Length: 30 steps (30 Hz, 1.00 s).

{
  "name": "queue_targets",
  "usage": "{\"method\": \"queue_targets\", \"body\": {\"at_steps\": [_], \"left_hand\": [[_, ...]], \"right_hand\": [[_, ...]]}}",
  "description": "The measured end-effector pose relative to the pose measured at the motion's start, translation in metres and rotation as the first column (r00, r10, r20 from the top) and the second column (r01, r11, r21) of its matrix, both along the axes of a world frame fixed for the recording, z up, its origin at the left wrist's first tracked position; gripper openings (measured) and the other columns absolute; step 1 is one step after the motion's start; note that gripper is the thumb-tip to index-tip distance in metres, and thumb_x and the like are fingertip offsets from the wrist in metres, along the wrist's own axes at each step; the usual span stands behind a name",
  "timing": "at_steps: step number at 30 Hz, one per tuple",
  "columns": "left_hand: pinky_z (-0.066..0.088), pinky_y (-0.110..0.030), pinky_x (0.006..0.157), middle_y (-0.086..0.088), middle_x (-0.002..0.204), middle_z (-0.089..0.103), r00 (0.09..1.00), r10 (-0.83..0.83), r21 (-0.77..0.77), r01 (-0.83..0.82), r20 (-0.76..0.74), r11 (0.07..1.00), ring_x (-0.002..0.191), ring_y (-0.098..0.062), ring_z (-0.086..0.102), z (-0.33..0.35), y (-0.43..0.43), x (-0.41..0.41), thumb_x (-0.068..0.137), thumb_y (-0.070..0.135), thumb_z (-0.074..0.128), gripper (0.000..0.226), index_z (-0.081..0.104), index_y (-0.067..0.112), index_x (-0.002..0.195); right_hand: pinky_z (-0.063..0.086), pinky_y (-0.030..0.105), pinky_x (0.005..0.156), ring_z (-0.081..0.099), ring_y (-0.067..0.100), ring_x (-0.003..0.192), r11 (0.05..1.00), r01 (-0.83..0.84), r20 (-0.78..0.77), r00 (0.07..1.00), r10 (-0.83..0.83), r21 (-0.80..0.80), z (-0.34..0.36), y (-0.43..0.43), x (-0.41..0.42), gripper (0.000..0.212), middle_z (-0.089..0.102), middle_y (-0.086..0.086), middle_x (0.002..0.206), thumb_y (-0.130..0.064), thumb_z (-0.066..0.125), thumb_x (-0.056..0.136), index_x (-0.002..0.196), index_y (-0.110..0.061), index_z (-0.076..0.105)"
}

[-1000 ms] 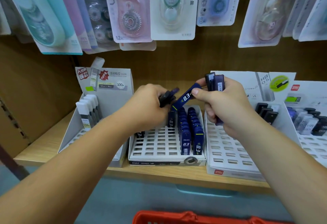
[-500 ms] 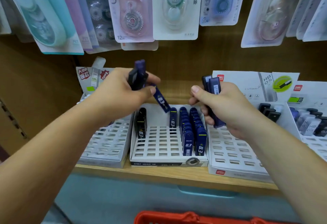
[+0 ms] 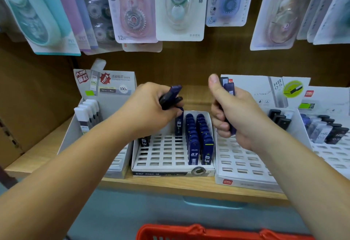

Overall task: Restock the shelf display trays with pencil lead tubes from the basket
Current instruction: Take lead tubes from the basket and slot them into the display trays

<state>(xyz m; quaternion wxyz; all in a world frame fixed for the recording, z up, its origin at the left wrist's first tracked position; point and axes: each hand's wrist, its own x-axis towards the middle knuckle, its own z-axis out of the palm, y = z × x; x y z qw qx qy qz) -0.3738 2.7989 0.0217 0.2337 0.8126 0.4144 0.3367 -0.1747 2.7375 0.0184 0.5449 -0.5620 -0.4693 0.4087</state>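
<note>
The middle white display tray (image 3: 162, 156) on the wooden shelf holds two full rows of dark blue 0.3 lead tubes (image 3: 198, 139) on its right side and a few more at its left. My left hand (image 3: 151, 111) grips a small bundle of blue tubes above the tray's back and pinches one tube (image 3: 179, 124) standing upright in a slot. My right hand (image 3: 233, 112) holds several blue tubes (image 3: 228, 92) upright in its fist, above the gap between the middle tray and the right tray (image 3: 240, 162). The red basket (image 3: 208, 232) shows only its rim at the bottom edge.
A left tray (image 3: 75, 129) carries white-capped tubes at its back. Black and clear tubes (image 3: 280, 120) stand at the back of the right tray, with another tray (image 3: 329, 145) further right. Correction tape packs (image 3: 180, 6) hang above the shelf.
My left hand took one tube from the right hand, lifted it, then came down and set it upright into a slot at the tray's back. The right hand stayed nearly still.
</note>
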Motion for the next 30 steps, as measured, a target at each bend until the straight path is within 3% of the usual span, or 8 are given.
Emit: {"method": "queue_targets", "body": {"at_steps": [4, 8, 14, 18, 24, 28, 30], "left_hand": [[0.056, -0.022, 0.089, 0.020, 0.092, 0.076, 0.998, -0.010, -0.010, 0.009, -0.059, 1.000, 0.091, 0.004, 0.071, -0.003, 0.001, 0.000, 0.087, 0.026, 0.083, 0.018, 0.073, 0.040, 0.085], [0.055, -0.021, 0.083, 0.021, 0.085, 0.075, 0.997, -0.009, -0.022, 0.008, -0.077, 1.000, 0.086, 0.005, 0.070, 0.001, 0.004, -0.006, 0.085, 0.028, 0.084, 0.017, 0.074, 0.041, 0.084], [0.056, -0.025, 0.086, 0.018, 0.087, 0.076, 0.998, -0.011, -0.023, 0.009, -0.064, 1.000, 0.089, 0.000, 0.072, 0.003, 0.005, -0.008, 0.086, 0.025, 0.084, 0.021, 0.073, 0.043, 0.080], [0.058, -0.026, 0.087, 0.018, 0.089, 0.076, 0.997, 0.008, -0.040, -0.011, -0.079, 0.999, 0.088, 0.001, 0.071, 0.000, 0.004, -0.008, 0.086, 0.025, 0.084, 0.015, 0.076, 0.038, 0.085], [0.061, -0.038, 0.086, 0.010, 0.091, 0.074, 0.966, 0.065, -0.010, -0.069, -0.251, 0.998, 0.087, -0.011, 0.070, 0.003, 0.002, 0.001, 0.091, 0.026, 0.078, 0.006, 0.077, 0.031, 0.093], [0.056, -0.023, 0.072, 0.008, 0.083, 0.075, 0.996, 0.063, -0.059, -0.066, -0.058, 0.996, 0.078, -0.004, 0.070, 0.009, 0.000, -0.002, 0.088, 0.032, 0.081, 0.007, 0.076, 0.028, 0.085], [0.049, -0.017, 0.059, 0.006, 0.075, 0.073, 0.996, 0.049, -0.098, -0.056, -0.072, 0.994, 0.066, -0.001, 0.067, 0.008, -0.002, -0.002, 0.088, 0.034, 0.081, 0.011, 0.076, 0.026, 0.083]], "right_hand": [[0.020, 0.025, 0.047, 0.021, 0.019, 0.041, 0.994, -0.074, -0.269, 0.962, 0.050, -0.079, 0.006, -0.001, -0.001, 0.077, 0.028, 0.004, 0.051, -0.095, 0.043, 0.076, 0.060, -0.020, 0.039], [0.021, 0.027, 0.047, 0.018, 0.019, 0.043, 0.989, -0.130, -0.396, 0.913, 0.095, -0.063, 0.010, -0.003, 0.003, 0.063, 0.024, 0.005, 0.049, -0.068, 0.044, 0.092, 0.058, -0.015, 0.039], [0.029, 0.027, 0.048, 0.019, 0.019, 0.041, 0.989, -0.140, -0.424, 0.900, 0.104, -0.056, 0.010, -0.003, 0.006, 0.046, 0.025, 0.005, 0.048, -0.047, 0.044, 0.090, 0.058, -0.014, 0.040], [0.024, 0.027, 0.048, 0.019, 0.019, 0.040, 0.989, -0.130, -0.409, 0.908, 0.091, -0.067, 0.009, -0.004, 0.005, 0.043, 0.025, 0.005, 0.049, -0.042, 0.045, 0.090, 0.058, -0.014, 0.042], [0.021, 0.027, 0.048, 0.022, 0.019, 0.042, 0.981, -0.160, -0.337, 0.934, 0.116, -0.105, 0.011, -0.006, 0.001, 0.064, 0.028, 0.003, 0.049, -0.074, 0.059, 0.083, 0.060, -0.017, 0.043], [0.025, 0.023, 0.043, 0.029, 0.016, 0.038, 0.993, -0.119, -0.135, 0.983, 0.121, 0.022, 0.012, -0.007, -0.004, 0.030, 0.042, 0.006, 0.058, -0.038, 0.077, 0.088, 0.081, -0.014, 0.061], [0.029, 0.022, 0.041, 0.033, 0.015, 0.038, 0.992, -0.071, -0.030, 0.997, 0.074, 0.106, 0.014, -0.007, -0.009, 0.015, 0.052, 0.009, 0.065, -0.023, 0.076, 0.091, 0.088, -0.011, 0.068]]}}
